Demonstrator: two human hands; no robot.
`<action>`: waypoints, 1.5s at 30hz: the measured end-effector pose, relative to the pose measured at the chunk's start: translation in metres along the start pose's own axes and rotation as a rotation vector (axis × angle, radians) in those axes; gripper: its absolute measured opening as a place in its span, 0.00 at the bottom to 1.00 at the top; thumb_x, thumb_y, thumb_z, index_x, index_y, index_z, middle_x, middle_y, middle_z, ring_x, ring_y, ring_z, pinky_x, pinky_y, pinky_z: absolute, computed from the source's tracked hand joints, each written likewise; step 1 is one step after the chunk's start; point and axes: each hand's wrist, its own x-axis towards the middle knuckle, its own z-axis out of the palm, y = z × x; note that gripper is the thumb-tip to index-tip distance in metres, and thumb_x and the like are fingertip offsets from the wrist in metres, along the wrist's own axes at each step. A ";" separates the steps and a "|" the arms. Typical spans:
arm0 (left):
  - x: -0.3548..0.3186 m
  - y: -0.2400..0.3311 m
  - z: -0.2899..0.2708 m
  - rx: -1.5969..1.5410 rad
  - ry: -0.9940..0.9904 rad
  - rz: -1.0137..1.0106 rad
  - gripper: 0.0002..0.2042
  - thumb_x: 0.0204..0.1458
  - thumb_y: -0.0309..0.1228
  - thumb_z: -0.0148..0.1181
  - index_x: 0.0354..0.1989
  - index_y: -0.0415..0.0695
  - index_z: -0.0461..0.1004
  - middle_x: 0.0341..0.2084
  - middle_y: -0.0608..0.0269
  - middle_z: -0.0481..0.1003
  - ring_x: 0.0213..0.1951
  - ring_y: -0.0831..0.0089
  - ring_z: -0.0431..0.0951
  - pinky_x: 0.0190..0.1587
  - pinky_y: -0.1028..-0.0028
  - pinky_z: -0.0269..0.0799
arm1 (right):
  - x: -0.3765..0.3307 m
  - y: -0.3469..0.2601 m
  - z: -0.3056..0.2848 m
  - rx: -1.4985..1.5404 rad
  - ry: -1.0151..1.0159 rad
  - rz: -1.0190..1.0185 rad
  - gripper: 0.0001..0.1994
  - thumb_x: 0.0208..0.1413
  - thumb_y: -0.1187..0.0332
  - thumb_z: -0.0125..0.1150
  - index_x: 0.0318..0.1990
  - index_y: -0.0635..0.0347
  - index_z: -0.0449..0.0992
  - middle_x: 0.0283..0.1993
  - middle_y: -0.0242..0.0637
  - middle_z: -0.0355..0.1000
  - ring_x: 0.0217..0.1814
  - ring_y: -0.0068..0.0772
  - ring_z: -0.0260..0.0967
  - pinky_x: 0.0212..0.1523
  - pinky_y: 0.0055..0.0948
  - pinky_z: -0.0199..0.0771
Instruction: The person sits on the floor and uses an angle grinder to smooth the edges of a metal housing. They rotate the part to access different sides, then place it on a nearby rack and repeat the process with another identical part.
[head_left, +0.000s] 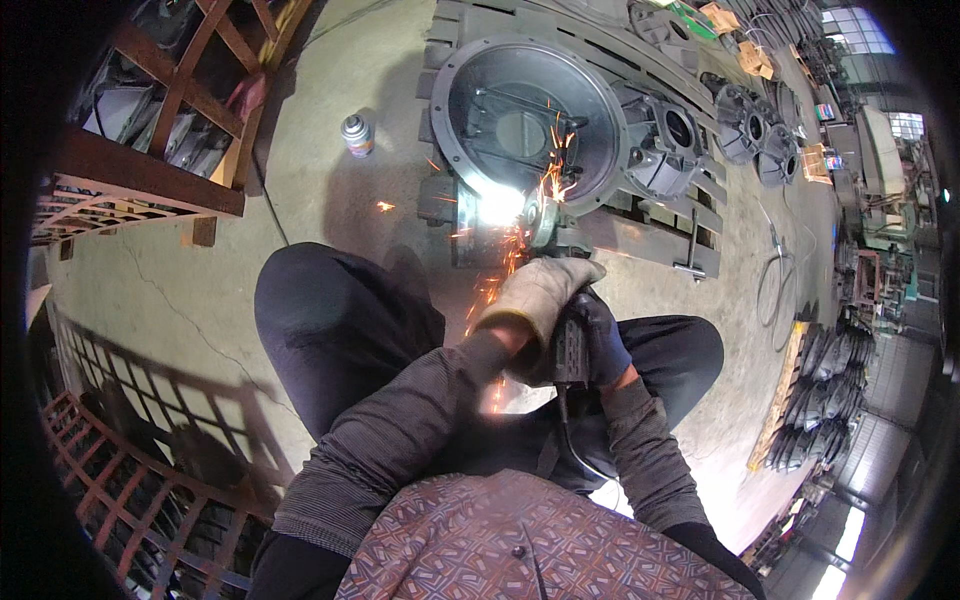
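Left hand (540, 295), covered by a thick pale glove, is closed over the front of a dark grinder (571, 350) in the head view. Its body is gripped from the other side by the right hand (603, 340), in a dark glove; how the hidden fingertips are set cannot be told. The grinder's disc (543, 220) is held at the near rim of a large round metal housing (519, 133), which is laid open side up on a slatted grey pallet (652, 245). Ribs and a flat round centre are shown inside the housing.

At the upper left, a rust-brown crate (140, 180) is filled with grey and dark parts (125, 108). At the lower left, a barred cage (150, 480) is seen, its contents too dark to be told.

The near rim is partly hidden by white glare (500, 205), and orange sparks (512, 250) are thrown up and down beside the disc, so the exact contact spot cannot be made out. A spray can (357, 135) is stood on the floor (330, 50), left of the housing. More castings (662, 135) are set out to its right, and dark parts (820, 390) are stacked further off on a yellowish wooden pallet (778, 400).
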 end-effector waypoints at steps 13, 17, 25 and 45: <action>0.009 0.026 0.000 -0.643 -0.112 -0.233 0.19 0.67 0.44 0.61 0.58 0.47 0.82 0.48 0.60 0.83 0.47 0.68 0.81 0.56 0.69 0.75 | -0.007 0.006 -0.018 -0.152 0.002 -0.242 0.26 0.75 0.58 0.52 0.72 0.64 0.67 0.66 0.39 0.75 0.63 0.34 0.77 0.63 0.34 0.78; -0.002 0.084 -0.013 -0.990 -0.089 -0.261 0.20 0.65 0.46 0.64 0.57 0.44 0.82 0.44 0.63 0.83 0.45 0.72 0.80 0.52 0.70 0.75 | -0.036 -0.008 -0.009 -0.204 0.117 -0.303 0.25 0.71 0.63 0.58 0.71 0.64 0.69 0.63 0.39 0.76 0.60 0.33 0.78 0.61 0.33 0.80; 0.001 0.170 0.013 -0.859 -0.424 -0.138 0.17 0.71 0.42 0.56 0.56 0.43 0.80 0.46 0.59 0.82 0.49 0.65 0.80 0.56 0.68 0.74 | -0.153 -0.021 0.010 0.133 0.338 -0.551 0.30 0.64 0.51 0.66 0.66 0.59 0.70 0.50 0.42 0.77 0.47 0.38 0.80 0.46 0.35 0.84; 0.106 0.063 -0.205 0.405 0.108 -0.053 0.06 0.57 0.27 0.67 0.42 0.47 0.80 0.36 0.60 0.80 0.36 0.69 0.80 0.41 0.71 0.76 | -0.154 0.119 -0.349 -0.813 1.204 -0.132 0.28 0.47 0.55 0.80 0.49 0.67 0.78 0.36 0.47 0.83 0.38 0.47 0.83 0.39 0.45 0.81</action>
